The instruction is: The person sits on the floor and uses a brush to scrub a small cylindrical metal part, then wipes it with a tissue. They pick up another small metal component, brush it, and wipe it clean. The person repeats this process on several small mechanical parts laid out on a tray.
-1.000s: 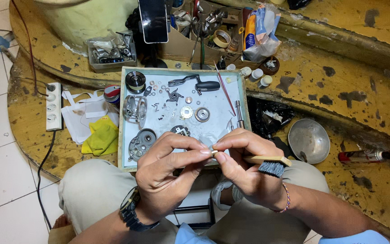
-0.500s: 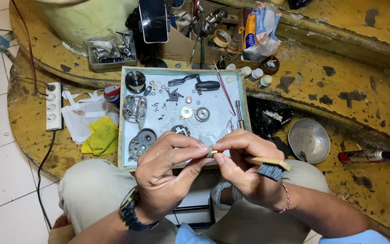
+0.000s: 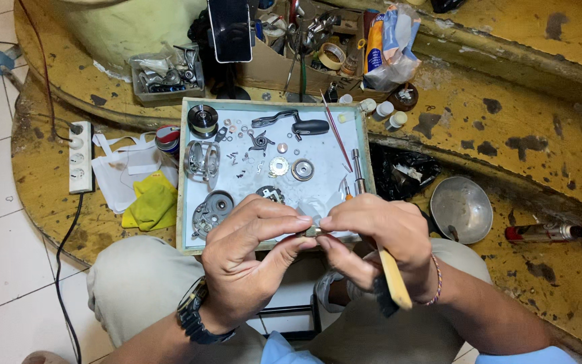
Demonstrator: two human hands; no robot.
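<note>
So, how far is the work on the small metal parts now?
Done: the device is taken apart, with many parts laid out on the tray, among them a crank handle and a gear. In hand: the left hand and right hand pinch one small part; the right also holds a brush. Left: the tray parts lie unassembled.

Bright, even light falls from overhead, leaving only soft, short shadows beneath the small parts on the pale tray [image 3: 190, 202]. The metal bowl [image 3: 461, 209] shows mild glare. Focus is sharp in the middle; the edges bend slightly outward with wide-angle distortion.
</note>
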